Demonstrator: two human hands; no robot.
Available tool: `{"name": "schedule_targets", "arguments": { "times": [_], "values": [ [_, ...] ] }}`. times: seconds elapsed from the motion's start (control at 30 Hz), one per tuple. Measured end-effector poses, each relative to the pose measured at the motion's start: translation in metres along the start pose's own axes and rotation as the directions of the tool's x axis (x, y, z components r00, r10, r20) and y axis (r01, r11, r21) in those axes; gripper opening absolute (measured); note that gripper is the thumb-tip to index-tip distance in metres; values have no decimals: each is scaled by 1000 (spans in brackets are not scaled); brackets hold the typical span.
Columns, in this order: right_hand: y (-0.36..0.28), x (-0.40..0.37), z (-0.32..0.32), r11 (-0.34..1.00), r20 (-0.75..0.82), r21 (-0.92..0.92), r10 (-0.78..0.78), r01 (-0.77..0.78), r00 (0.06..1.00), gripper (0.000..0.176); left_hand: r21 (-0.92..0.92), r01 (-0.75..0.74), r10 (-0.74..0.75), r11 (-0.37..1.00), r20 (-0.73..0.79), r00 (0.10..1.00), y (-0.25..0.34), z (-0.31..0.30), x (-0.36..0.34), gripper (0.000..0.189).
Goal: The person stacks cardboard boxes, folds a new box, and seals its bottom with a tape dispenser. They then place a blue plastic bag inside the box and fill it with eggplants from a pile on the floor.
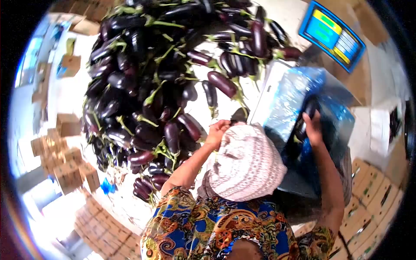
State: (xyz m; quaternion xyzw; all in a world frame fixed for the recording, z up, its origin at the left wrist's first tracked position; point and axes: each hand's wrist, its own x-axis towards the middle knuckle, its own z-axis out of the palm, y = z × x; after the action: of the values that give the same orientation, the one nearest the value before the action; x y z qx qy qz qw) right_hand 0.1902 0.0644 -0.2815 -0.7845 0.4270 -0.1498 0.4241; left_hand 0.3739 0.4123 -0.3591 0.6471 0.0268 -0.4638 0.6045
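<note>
Holding one dark eggplant (pixel 310 105), the right hand (pixel 313 128) has its fingers bent around it, at the opening of the box lined with blue plastic (pixel 288 93). The left hand (pixel 218 132) is half curled at the upper edge of a pale patterned cloth (pixel 247 162); I cannot tell whether it grasps something. Many more eggplants lie in a big pile (pixel 138 93) to the left, and a blue-framed panel (pixel 333 35) stands beyond the box.
</note>
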Motion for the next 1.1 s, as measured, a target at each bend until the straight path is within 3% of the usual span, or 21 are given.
{"name": "schedule_targets", "arguments": {
  "times": [0.03,0.07,0.1,0.17,0.2,0.23,0.27,0.33,0.37,0.47,0.53,0.63,0.67,0.7,0.77,0.8,0.87,0.9,0.93,1.03,1.1],
  "values": [
    [3,7,-8,1000,102,-24,-17,20,995,45,17,-118,118,993,-7,993,-12,-5,3,19],
    [35,18,-14,995,201,13,92,-96,975,47,104,-168,168,980,11,986,-7,-13,1,19],
    [55,37,-33,976,272,-93,213,-195,938,45,266,-201,217,943,-34,975,2,-20,-3,19],
    [26,35,-48,974,260,-30,225,-225,939,39,484,-320,425,814,-123,897,11,-41,-4,24],
    [-28,24,-63,979,173,141,124,-150,977,35,669,-286,487,686,-130,864,39,-49,-14,26],
    [-47,35,-79,968,106,54,240,-246,965,33,750,-356,632,557,-105,768,48,-68,-12,27],
    [-58,47,-94,937,26,-30,348,-347,937,32,803,-285,631,523,-139,763,71,-79,-18,28],
    [-62,50,-125,955,-31,208,222,-211,975,35,879,-310,812,361,-133,569,90,-111,-17,29],
    [-68,51,-137,961,-88,200,212,-191,973,35,910,-284,846,301,-118,520,105,-123,-22,29],
    [-89,35,-162,972,-281,214,152,-93,948,35,989,-3,902,149,-134,411,144,-152,-40,50],
    [-106,22,-160,962,-366,266,159,-60,917,32,969,144,847,199,-244,473,146,-174,-38,56],
    [-84,20,-167,940,-281,329,188,-89,941,29,900,387,639,198,-418,645,145,-196,-25,59],
    [-95,14,-158,954,-243,292,148,-74,958,24,921,351,613,167,-376,695,145,-193,-20,58],
    [-108,7,-148,965,-183,251,123,-74,975,23,964,188,645,190,-267,716,135,-185,-17,57],
    [-130,-2,-132,983,-59,177,54,-43,997,20,977,-54,728,208,-118,676,125,-161,-11,50],
    [-143,-9,-124,990,-3,132,51,-51,999,19,945,-194,792,264,-98,603,126,-150,-7,48],
    [-143,-16,-120,998,175,56,25,-36,984,18,790,-354,759,500,-204,618,140,-133,-9,46],
    [-147,-20,-115,998,216,32,37,-45,976,18,484,-339,530,806,-336,779,136,-135,-1,41],
    [-142,-20,-113,996,247,41,66,-78,967,19,276,-419,493,865,-320,809,147,-125,-6,36],
    [-115,-19,-106,980,320,53,163,-190,933,23,-212,-360,278,908,-337,899,155,-114,0,28],
    [-96,-23,-100,980,376,30,171,-196,911,24,-299,-406,309,864,-324,894,160,-101,8,25]
  ]
}}
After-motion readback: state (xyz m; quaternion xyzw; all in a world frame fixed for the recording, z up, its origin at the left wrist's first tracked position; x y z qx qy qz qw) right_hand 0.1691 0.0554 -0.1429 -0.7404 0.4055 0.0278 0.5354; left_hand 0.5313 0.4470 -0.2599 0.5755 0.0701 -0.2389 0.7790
